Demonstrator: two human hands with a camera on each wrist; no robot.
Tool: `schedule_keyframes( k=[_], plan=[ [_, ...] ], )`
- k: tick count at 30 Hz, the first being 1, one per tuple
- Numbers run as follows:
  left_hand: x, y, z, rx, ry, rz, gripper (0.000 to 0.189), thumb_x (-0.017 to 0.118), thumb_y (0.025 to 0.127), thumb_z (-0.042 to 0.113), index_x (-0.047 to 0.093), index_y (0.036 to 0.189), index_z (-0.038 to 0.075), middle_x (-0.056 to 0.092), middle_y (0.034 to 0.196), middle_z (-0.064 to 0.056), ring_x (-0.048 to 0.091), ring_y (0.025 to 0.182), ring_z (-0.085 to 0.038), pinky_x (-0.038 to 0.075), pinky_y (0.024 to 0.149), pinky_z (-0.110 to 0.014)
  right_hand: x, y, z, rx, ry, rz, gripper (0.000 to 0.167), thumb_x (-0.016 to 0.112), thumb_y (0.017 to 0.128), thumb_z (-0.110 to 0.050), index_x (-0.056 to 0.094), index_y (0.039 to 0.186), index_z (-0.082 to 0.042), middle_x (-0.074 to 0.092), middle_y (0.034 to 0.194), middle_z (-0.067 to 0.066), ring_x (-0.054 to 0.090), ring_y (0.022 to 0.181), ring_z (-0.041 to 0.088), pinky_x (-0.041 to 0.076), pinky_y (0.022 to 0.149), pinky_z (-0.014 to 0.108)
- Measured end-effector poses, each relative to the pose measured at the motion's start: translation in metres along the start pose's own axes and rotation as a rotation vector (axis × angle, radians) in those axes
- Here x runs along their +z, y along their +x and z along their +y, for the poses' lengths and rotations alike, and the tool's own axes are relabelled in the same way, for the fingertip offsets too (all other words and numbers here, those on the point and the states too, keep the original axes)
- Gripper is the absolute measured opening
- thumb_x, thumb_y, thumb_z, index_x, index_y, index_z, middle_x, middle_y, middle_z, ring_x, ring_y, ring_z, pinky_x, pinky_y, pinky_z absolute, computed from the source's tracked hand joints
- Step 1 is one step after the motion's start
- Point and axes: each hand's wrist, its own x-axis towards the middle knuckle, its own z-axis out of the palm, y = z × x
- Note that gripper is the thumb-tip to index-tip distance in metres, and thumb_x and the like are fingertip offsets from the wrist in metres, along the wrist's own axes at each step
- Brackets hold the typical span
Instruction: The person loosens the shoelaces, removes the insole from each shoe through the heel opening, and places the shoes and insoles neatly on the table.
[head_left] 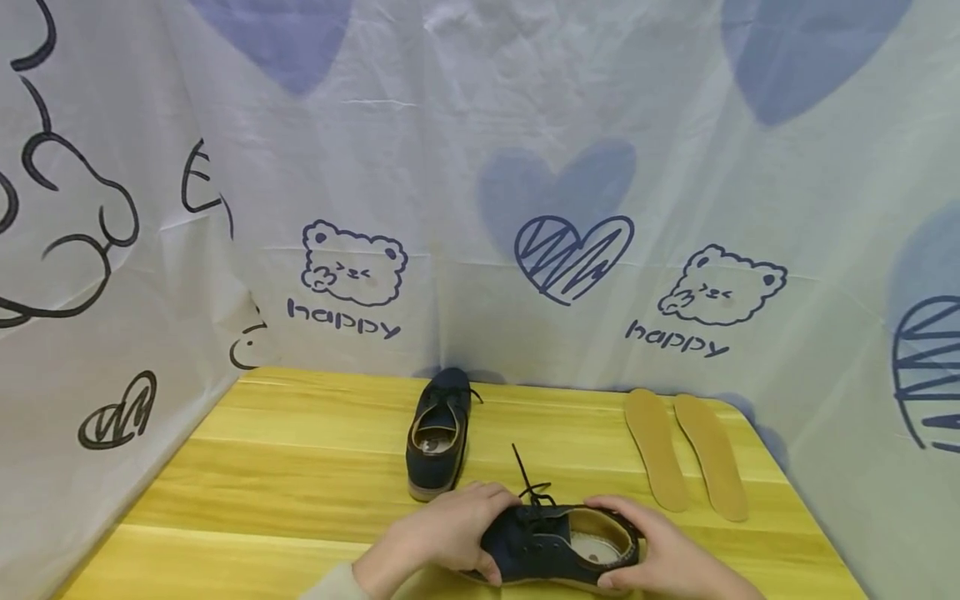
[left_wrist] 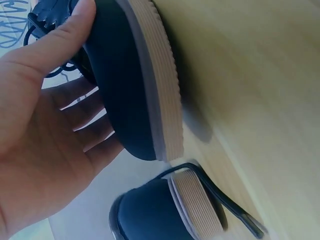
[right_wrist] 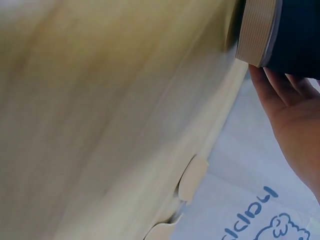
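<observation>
A dark navy lace-up shoe lies sideways near the front of the table, toe to the left and its opening facing up. My left hand grips its toe end, thumb on the near side and fingers over the far side. At the heel, my right hand holds the shoe between thumb and fingers. Its tan ribbed sole shows in the left wrist view, beside my left hand. In the right wrist view, my right hand's fingers reach behind the heel. Black laces stick up beyond the shoe.
A matching shoe stands behind, left of centre, toe pointing away. Two tan insoles lie side by side at the back right of the wooden table. A white printed cloth hangs behind and along the sides.
</observation>
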Motion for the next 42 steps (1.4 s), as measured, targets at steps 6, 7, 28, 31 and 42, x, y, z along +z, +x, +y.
schedule_keyframes(
  k=[6, 7, 28, 31, 42],
  plan=[
    [-0.003, 0.007, 0.003, -0.008, 0.064, 0.010, 0.084, 0.093, 0.075, 0.041, 0.055, 0.149, 0.028, 0.056, 0.141, 0.011, 0.055, 0.129, -0.012, 0.054, 0.096, -0.037, -0.003, -0.007, -0.003, 0.070, 0.005, -0.008, 0.077, 0.087, 0.084, -0.038, 0.051, 0.150, -0.023, 0.055, 0.145, 0.006, 0.054, 0.123, 0.022, 0.049, 0.093, 0.027],
    [-0.004, 0.008, 0.003, -0.006, 0.074, 0.015, 0.084, 0.093, 0.076, 0.040, 0.055, 0.149, 0.028, 0.056, 0.142, 0.010, 0.054, 0.129, -0.012, 0.054, 0.097, -0.037, -0.004, -0.008, -0.004, 0.077, 0.021, -0.015, 0.077, 0.087, 0.085, -0.036, 0.050, 0.151, -0.022, 0.054, 0.146, 0.007, 0.053, 0.124, 0.025, 0.049, 0.093, 0.026],
    [0.002, -0.002, -0.011, -0.022, 0.043, 0.291, 0.045, 0.084, 0.089, 0.028, 0.065, 0.129, 0.020, 0.060, 0.118, 0.006, 0.062, 0.104, -0.010, 0.056, 0.084, -0.029, 0.017, -0.007, -0.013, 0.043, 0.073, -0.051, 0.077, 0.081, 0.093, -0.026, 0.043, 0.155, 0.000, 0.046, 0.148, 0.032, 0.058, 0.121, 0.042, 0.057, 0.084, 0.034],
    [0.004, -0.013, -0.009, -0.010, -0.151, 0.285, 0.035, 0.082, 0.091, 0.027, 0.065, 0.121, 0.019, 0.059, 0.110, 0.009, 0.060, 0.095, -0.005, 0.053, 0.078, -0.024, 0.024, -0.005, -0.020, 0.095, 0.043, -0.023, 0.078, 0.081, 0.093, -0.030, 0.043, 0.154, 0.001, 0.048, 0.147, 0.032, 0.060, 0.118, 0.043, 0.056, 0.086, 0.043],
    [0.012, -0.035, 0.005, -0.110, -0.541, 0.161, 0.066, 0.085, 0.088, 0.039, 0.053, 0.140, 0.015, 0.063, 0.127, -0.001, 0.065, 0.104, -0.009, 0.055, 0.084, -0.030, 0.055, 0.016, -0.049, 0.264, 0.089, 0.139, 0.088, 0.083, 0.088, -0.043, 0.045, 0.154, 0.000, 0.050, 0.147, 0.030, 0.051, 0.130, 0.052, 0.049, 0.094, 0.066]
  ],
)
